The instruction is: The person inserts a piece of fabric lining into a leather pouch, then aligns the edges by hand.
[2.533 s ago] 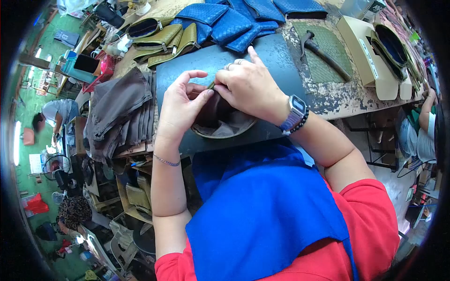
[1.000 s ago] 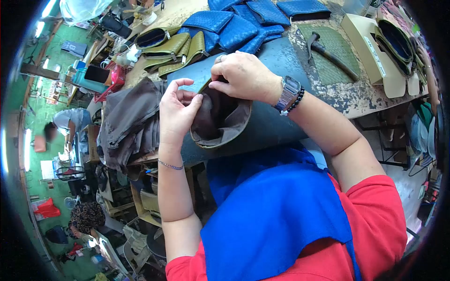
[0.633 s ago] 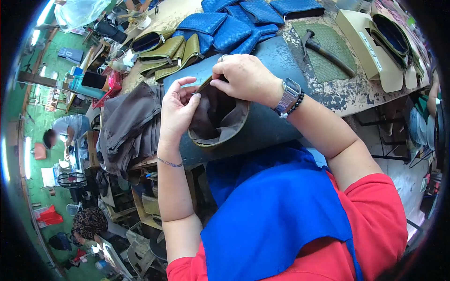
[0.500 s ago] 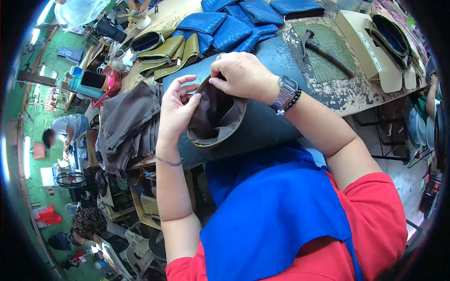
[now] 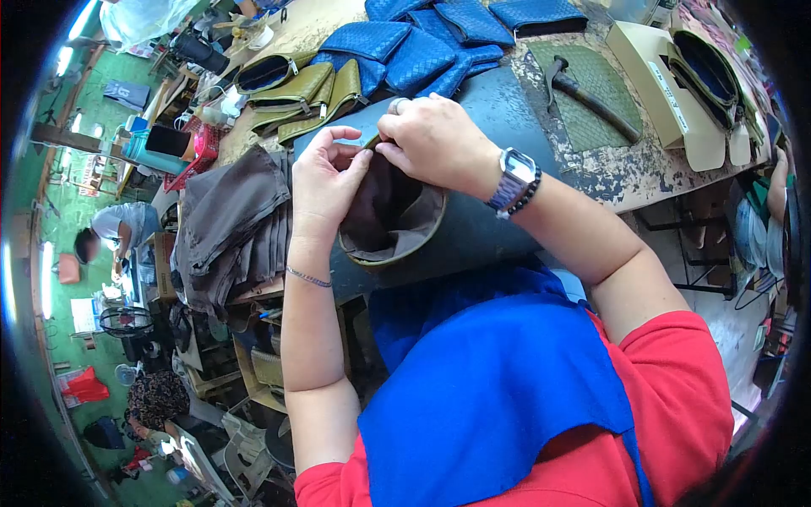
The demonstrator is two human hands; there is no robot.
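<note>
Two bare hands meet at the upper rim of a round-mouthed pouch (image 5: 390,221) with an olive-green edge and a brown fabric lining. The left hand (image 5: 323,182) pinches this rim between its thumb and curled fingers. The right hand (image 5: 432,139) is closed on the same rim just beside it, so that the fingertips of the two hands touch. The right wrist carries a silver digital wristwatch (image 5: 511,171) and the left wrist a thin bracelet (image 5: 306,276).

The pouch sits against the near end of a dark grey rounded form (image 5: 498,106) that lies on the worn table (image 5: 625,173), with its open mouth turned toward the wearer. To the left of the form lies a stack of brown fabric linings (image 5: 230,215). Beyond the form's far left edge rest several olive woven pouches (image 5: 297,83). Beyond its far end lies a heap of blue woven pouches (image 5: 407,42). To the right of the form a dark-handled hammer (image 5: 591,95) rests on a green woven mat (image 5: 583,122), and further right stands a pale cardboard box (image 5: 663,84). Below the form's near end hangs a blue cloth (image 5: 498,380) over a red shirt (image 5: 676,397).
</note>
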